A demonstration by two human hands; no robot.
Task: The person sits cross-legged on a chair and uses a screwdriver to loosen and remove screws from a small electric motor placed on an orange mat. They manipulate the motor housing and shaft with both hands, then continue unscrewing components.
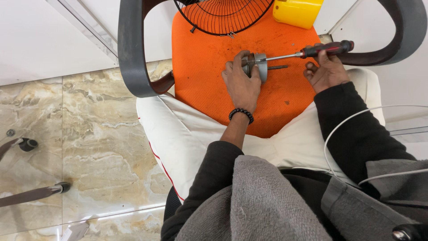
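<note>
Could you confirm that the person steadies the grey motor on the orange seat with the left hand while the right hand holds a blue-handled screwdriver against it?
Not quite: the screwdriver has a red and black handle, not blue, as the head view shows. The rest holds: the left hand steadies the grey motor on the orange seat, and the right hand holds the screwdriver against it.

The left hand point(240, 85) grips a grey motor housing point(258, 66) on the orange chair seat point(209, 71). At 3 o'clock of it, the right hand point(326, 71) holds a red-and-black screwdriver point(325, 48), its tip touching the housing. A black wire fan guard point(223, 15) lies at 12 o'clock.
</note>
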